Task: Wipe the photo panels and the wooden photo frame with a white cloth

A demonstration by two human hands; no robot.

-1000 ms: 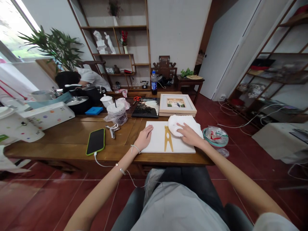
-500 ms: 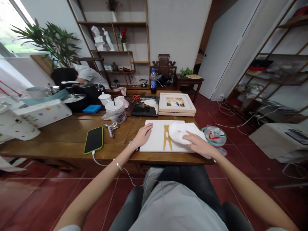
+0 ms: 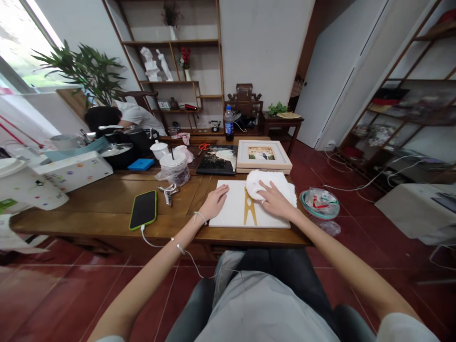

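Note:
A white flat board (image 3: 235, 209) with a gold stand piece (image 3: 250, 210) lies face down on the wooden table (image 3: 107, 199) in front of me. My left hand (image 3: 214, 201) rests flat on the board's left edge, fingers stretched out. My right hand (image 3: 272, 200) presses a white cloth (image 3: 274, 183) onto the board's upper right part, fingers bent over the cloth.
A green-cased phone (image 3: 143, 209) on a cable lies left of the board. Behind are a framed photo (image 3: 261, 155), a dark picture (image 3: 217, 160), a bagged cup (image 3: 174, 167), a metal clip (image 3: 167, 191) and a bottle (image 3: 228, 123). A bin (image 3: 319, 203) stands right. A person (image 3: 124, 114) bends at far left.
My right hand slid the cloth toward me and to the right, then back up and left over the board's far part. The left hand stayed on the board's left edge.

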